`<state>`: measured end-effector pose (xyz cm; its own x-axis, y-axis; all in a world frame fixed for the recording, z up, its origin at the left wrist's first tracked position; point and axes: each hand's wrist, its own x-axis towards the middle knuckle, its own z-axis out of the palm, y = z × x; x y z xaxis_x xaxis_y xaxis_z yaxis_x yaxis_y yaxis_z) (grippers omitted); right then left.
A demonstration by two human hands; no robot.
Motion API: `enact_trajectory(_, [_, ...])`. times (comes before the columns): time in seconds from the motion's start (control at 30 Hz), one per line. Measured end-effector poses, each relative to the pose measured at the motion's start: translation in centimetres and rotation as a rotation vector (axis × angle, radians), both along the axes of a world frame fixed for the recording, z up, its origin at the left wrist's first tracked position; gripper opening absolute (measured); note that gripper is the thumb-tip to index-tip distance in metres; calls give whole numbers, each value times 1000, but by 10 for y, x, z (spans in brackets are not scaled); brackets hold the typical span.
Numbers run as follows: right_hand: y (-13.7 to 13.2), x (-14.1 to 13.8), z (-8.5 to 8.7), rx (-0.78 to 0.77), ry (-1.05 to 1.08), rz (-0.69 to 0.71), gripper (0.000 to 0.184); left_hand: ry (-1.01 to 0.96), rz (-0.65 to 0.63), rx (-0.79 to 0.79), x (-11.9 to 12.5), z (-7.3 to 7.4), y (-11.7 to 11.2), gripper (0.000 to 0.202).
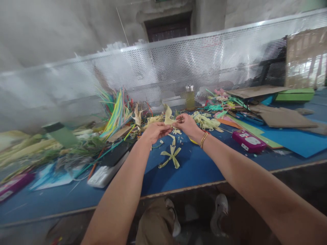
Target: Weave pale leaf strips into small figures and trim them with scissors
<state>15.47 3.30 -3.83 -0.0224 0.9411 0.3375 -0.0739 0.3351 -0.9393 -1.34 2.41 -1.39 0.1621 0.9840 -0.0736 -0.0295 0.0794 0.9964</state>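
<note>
Above the middle of the blue table, my left hand [157, 131] and my right hand [187, 125] meet at a pale yellow-green husk strip [168, 115]. The strip's wide end stands up between them, curling at the tip. Fingers of both hands are pinched on its lower part, which they partly cover. A star-shaped husk piece [171, 156] with several narrow petals lies on the table below my hands. Small husk scraps [176, 131] are scattered just behind it. A gold bracelet [203, 140] circles my right wrist.
Coloured stems [116, 114] and a white device [107, 173] lie left. A pile of husk strips [207, 121] and a purple box [249, 141] are right. Blue sheets [293, 136] and cardboard [283, 116] cover the far right. A perforated metal panel [173, 61] rises behind, near a bottle [189, 97].
</note>
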Motion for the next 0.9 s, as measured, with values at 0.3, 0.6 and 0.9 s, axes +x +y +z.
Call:
enact_trajectory(0.3, [-2, -1, 4, -220, 114, 38, 41, 13, 12, -49, 1, 0, -1, 10])
enact_trajectory(0.6, [-2, 0, 5, -278, 116, 48, 33, 77, -9, -46, 3, 0, -4, 17])
enact_trajectory(0.9, [0, 0, 0, -252, 101, 94, 29, 76, -3, -26, 2, 0, -2, 15])
